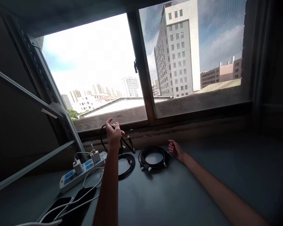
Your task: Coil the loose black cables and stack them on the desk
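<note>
My left hand (113, 135) is raised in front of the window sill, its fingers closed around a black cable (102, 138). The cable loops out on the left, and a loose end with a connector (130, 142) hangs on the right. Below it, partly behind my left forearm, lies a coiled black cable (129, 171). Further right a thicker coil of black cable (153, 149) rests on the table, with several plugs showing at its front. Beside this coil's right edge is my right hand (176, 151), its fingers curled into a loose fist with nothing visible in them.
A white power strip (66, 186) with chargers (77, 167) plugged in stands at the left. White cords (85, 196) run over dark phone-like devices (81, 204). A metal frame (54, 81) rises on the left, and a window (151, 110) backs the grey table (179, 201).
</note>
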Motion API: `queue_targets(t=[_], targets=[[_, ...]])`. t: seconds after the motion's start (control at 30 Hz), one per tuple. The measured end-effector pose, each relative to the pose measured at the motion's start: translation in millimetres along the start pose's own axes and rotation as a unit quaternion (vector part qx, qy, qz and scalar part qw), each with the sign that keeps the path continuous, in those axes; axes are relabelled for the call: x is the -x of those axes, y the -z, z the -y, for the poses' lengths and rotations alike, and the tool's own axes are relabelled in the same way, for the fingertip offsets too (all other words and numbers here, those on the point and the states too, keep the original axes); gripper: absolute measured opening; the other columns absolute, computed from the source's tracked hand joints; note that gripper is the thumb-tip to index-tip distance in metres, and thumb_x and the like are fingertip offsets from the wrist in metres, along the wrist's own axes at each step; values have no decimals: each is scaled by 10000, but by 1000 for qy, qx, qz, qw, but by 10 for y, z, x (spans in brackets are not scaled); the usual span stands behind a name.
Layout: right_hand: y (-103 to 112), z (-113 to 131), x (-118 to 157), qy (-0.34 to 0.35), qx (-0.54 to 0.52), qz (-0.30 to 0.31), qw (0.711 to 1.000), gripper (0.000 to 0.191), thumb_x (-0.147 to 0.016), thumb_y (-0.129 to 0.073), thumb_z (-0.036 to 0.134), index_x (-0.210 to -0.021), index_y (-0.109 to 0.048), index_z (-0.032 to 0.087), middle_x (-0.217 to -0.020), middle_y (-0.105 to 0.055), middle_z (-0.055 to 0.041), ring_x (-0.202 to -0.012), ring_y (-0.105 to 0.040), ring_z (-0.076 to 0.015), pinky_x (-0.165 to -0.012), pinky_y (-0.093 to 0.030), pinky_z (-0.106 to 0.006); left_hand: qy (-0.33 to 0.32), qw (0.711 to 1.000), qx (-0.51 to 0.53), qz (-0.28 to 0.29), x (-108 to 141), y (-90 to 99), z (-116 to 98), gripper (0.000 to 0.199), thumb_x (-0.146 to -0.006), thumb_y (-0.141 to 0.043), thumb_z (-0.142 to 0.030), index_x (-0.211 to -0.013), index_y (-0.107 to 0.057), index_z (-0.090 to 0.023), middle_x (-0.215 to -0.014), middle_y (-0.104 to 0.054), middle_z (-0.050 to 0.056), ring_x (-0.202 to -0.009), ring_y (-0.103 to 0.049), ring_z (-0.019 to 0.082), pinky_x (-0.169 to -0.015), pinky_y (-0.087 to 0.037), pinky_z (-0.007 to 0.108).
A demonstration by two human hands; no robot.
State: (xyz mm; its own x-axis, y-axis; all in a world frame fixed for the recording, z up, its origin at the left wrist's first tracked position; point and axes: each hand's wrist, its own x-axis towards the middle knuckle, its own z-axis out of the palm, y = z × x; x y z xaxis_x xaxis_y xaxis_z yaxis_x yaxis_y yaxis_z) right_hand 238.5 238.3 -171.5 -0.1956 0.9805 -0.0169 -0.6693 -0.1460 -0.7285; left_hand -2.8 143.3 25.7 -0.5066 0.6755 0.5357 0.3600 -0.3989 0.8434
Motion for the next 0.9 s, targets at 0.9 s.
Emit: queue_targets(t=[0.9], targets=[[-1597,906,1207,382,442,178,792,217,-729,-719,372,-807,-660,179,-708,-637,-9,-595,-573,-121,-474,-394,-177,-56,927,244,280,600,-102,-662,452,-720,-660,-256,-1151,-529,-216,-1171,-601,75,-679,-580,76,-476,-437,144]])
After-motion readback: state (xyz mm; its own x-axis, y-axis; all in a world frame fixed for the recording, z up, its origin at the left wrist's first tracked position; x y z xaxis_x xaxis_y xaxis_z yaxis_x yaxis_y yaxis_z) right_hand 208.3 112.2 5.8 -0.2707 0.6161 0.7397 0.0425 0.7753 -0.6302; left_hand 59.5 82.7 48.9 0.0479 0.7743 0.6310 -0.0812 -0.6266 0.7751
